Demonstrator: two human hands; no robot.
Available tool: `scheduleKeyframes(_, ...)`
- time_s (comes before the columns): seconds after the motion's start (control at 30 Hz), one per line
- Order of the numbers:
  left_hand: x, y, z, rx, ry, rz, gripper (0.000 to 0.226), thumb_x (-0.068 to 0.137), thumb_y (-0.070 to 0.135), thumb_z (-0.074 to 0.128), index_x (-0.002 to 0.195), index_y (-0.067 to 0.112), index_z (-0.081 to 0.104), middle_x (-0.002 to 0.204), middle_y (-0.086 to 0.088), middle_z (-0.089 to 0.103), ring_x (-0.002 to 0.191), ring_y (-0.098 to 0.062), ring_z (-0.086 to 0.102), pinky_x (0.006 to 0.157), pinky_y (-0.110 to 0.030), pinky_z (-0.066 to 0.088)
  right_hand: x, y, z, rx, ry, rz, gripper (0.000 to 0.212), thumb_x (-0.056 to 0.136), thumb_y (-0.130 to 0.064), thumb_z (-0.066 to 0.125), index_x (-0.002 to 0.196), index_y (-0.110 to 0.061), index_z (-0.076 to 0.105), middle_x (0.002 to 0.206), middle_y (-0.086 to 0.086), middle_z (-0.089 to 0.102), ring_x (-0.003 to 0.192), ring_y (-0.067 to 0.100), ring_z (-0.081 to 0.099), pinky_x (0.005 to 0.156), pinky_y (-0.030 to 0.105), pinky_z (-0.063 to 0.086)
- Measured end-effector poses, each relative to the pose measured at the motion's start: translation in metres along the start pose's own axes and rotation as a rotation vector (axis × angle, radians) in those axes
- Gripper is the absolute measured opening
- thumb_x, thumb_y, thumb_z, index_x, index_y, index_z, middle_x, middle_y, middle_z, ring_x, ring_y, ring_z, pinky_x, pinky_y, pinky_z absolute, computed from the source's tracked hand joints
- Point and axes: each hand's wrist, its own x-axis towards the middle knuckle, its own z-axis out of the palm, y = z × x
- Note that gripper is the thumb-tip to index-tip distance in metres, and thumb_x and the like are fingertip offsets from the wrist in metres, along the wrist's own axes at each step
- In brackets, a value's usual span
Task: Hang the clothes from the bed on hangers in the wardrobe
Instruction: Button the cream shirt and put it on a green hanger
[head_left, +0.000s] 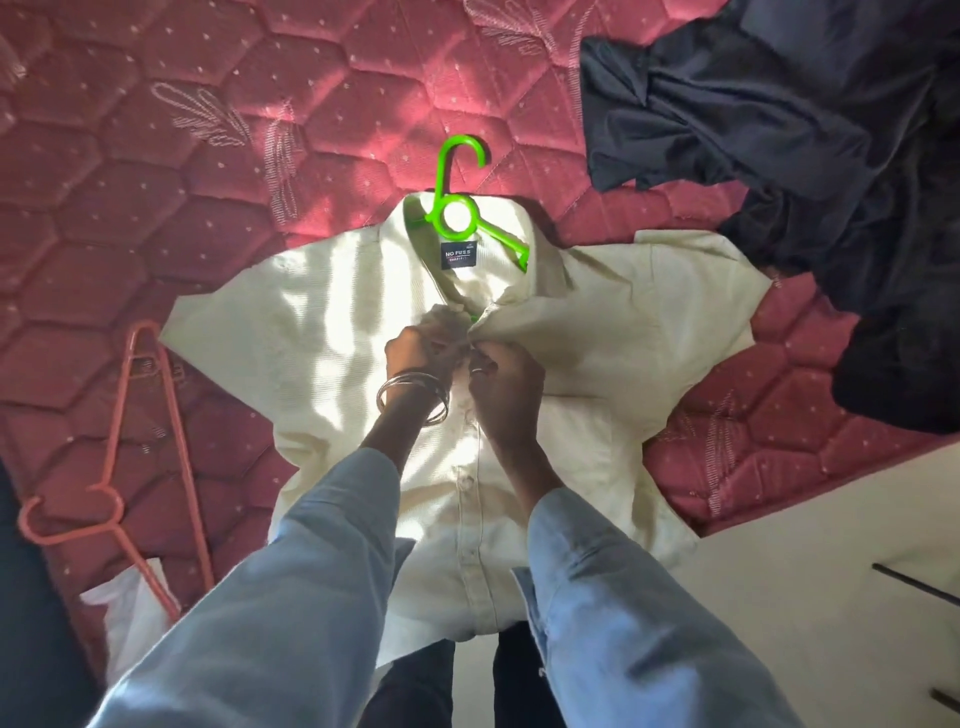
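A cream short-sleeved shirt (597, 332) lies flat, front up, on the red quilted bed (156, 171). A green hanger (457, 208) sits inside its collar, with the hook pointing away from me. My left hand (421, 348), with bangles on the wrist, pinches the left edge of the shirt's front just below the collar. My right hand (498, 379) pinches the right edge at the same spot, against the left hand. The button between my fingers is hidden.
A pink hanger (156, 431) lies on the bed to the left, partly over a white cloth (130, 618). A heap of dark navy clothes (810, 171) covers the bed's upper right. The bed's edge and pale floor (831, 545) are at lower right.
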Motion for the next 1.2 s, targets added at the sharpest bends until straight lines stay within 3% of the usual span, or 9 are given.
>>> scheduleKeyframes(0.13,0.005,-0.003,-0.008,-0.037,-0.053,-0.012,0.003,0.072,0.018,0.076,0.074,0.018,0.073,0.071,-0.008,0.070,0.070,-0.025,0.068,0.073,-0.043,0.059,0.001,0.001,0.000,0.049,-0.065,0.024,0.020,0.070,-0.004,0.046,0.069,0.001,0.065,0.059,0.006,0.054,0.058,0.026,0.050,0.058,0.036,0.046)
scheduleKeyframes(0.3,0.003,0.005,-0.010,0.023,-0.049,-0.022,0.008,0.074,0.018,0.074,0.081,0.014,0.075,0.076,-0.002,0.070,0.078,-0.021,0.068,0.079,-0.031,0.056,0.010,0.008,-0.014,0.105,-0.253,0.093,0.022,0.082,-0.009,0.052,0.080,-0.003,0.073,0.065,0.000,0.067,0.062,0.012,0.063,0.064,0.021,0.050)
scheduleKeyframes(0.47,0.004,0.009,-0.014,0.101,-0.049,-0.007,0.018,0.082,0.026,0.070,0.093,0.013,0.074,0.083,0.000,0.069,0.085,-0.018,0.065,0.078,-0.024,0.049,0.024,0.008,-0.023,0.430,-0.407,0.384,0.014,0.090,0.001,0.060,0.094,0.011,0.069,0.078,0.019,0.072,0.065,0.021,0.071,0.065,0.030,0.059)
scheduleKeyframes(0.57,0.006,0.008,-0.014,0.089,-0.068,-0.030,0.029,0.084,0.039,0.068,0.097,0.015,0.075,0.085,-0.002,0.071,0.086,-0.017,0.067,0.081,-0.025,0.049,0.026,0.004,-0.021,0.435,-0.358,0.410,0.011,0.084,0.001,0.069,0.087,0.011,0.069,0.070,0.017,0.070,0.060,0.020,0.070,0.059,0.030,0.059)
scheduleKeyframes(0.67,0.006,0.011,-0.013,0.046,-0.027,-0.045,0.027,0.076,0.033,0.078,0.096,0.015,0.075,0.091,0.000,0.071,0.087,-0.013,0.065,0.079,-0.018,0.047,0.021,0.006,-0.008,0.300,-0.261,0.337,0.003,0.079,0.003,0.070,0.077,0.002,0.071,0.068,0.012,0.071,0.060,0.020,0.070,0.059,0.036,0.059)
scheduleKeyframes(0.77,0.009,0.012,-0.009,0.008,0.024,-0.088,0.023,0.077,0.023,0.078,0.095,0.010,0.074,0.091,-0.004,0.068,0.080,-0.014,0.061,0.061,-0.006,0.039,0.012,0.004,0.001,0.198,-0.149,0.256,0.005,0.073,0.003,0.073,0.074,-0.002,0.071,0.069,0.006,0.072,0.057,0.003,0.064,0.059,0.020,0.053)
scheduleKeyframes(0.87,0.011,0.011,-0.004,0.077,0.039,-0.088,0.019,0.080,0.020,0.071,0.095,0.010,0.073,0.099,-0.010,0.069,0.078,-0.017,0.062,0.055,-0.001,0.034,0.008,0.002,0.002,0.219,-0.113,0.248,0.011,0.073,-0.003,0.076,0.082,0.002,0.071,0.076,0.009,0.072,0.063,0.009,0.065,0.064,0.021,0.055)
scheduleKeyframes(1.03,0.008,0.009,-0.002,0.107,0.068,-0.042,0.018,0.084,0.011,0.062,0.098,0.010,0.073,0.092,-0.010,0.072,0.086,-0.026,0.065,0.064,-0.012,0.035,0.012,0.006,-0.001,0.375,-0.171,0.417,0.012,0.077,-0.005,0.076,0.086,0.001,0.071,0.075,0.011,0.072,0.066,0.023,0.070,0.065,0.039,0.060)
scheduleKeyframes(1.2,0.000,0.010,0.000,0.173,0.023,0.124,0.040,0.088,-0.001,0.051,0.121,0.017,0.062,0.111,-0.007,0.069,0.097,-0.023,0.060,0.076,-0.005,0.035,0.018,0.003,-0.006,0.420,-0.233,0.479,0.008,0.080,0.003,0.066,0.084,0.001,0.073,0.071,0.012,0.070,0.059,0.021,0.064,0.056,0.032,0.055)
